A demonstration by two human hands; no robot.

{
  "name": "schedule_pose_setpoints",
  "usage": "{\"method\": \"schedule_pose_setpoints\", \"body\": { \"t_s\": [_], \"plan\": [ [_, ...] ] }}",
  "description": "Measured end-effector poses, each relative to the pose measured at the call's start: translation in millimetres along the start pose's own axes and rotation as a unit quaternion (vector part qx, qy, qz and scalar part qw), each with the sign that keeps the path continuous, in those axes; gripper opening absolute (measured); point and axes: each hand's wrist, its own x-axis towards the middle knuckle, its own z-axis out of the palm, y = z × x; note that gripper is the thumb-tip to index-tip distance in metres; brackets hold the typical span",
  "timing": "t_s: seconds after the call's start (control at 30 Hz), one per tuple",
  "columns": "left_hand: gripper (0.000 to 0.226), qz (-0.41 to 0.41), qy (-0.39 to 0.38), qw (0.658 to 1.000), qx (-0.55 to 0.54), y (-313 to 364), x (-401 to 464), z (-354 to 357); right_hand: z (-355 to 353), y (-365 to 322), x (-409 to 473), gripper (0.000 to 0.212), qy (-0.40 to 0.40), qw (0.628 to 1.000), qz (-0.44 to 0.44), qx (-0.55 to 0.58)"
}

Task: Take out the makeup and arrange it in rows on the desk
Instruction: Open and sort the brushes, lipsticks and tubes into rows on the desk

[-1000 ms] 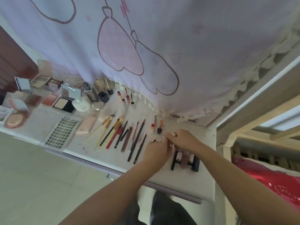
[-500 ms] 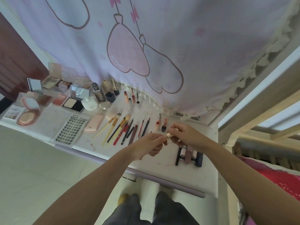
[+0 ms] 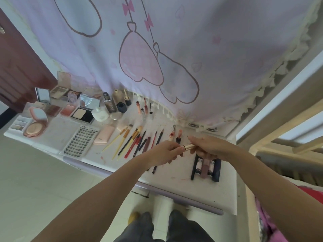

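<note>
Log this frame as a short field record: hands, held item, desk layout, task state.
left hand: grips one end of the gold tube
right hand: pinches the other end
gold tube: held above the desk, not yet placed
brushes and pencils: laid in a row
dark tubes: side by side under the right hand
task state: arranging unfinished

Soft, even daylight fills the scene, brightest on the pale curtain [image 3: 192, 49] at the far side. Shadows are faint. The wide lens bends straight lines near the edges. The forearms look slightly soft close to the camera.
</note>
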Motion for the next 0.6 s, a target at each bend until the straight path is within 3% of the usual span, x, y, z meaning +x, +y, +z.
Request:
{"method": "schedule_pose_setpoints", "body": {
  "t_s": [0.2,0.37,0.53,0.6],
  "plan": [
    [0.028,-0.021,-0.017,0.997,-0.074,7,6,-8,-11,3,1,0.011,-0.006,0.995,-0.045,0.086],
    [0.028,-0.019,-0.032,0.999,-0.028,9,7,-8,-11,3,0,0.037,-0.019,0.996,-0.015,0.082],
    [0.028,-0.032,-0.058,0.997,-0.044,12,8,-12,-16,9,0,0.018,-0.034,0.994,-0.030,0.099],
    [0.028,-0.028,-0.060,0.997,-0.046,13,8,-13,-18,8,-1,0.024,-0.027,0.992,-0.029,0.123]
  ]
}}
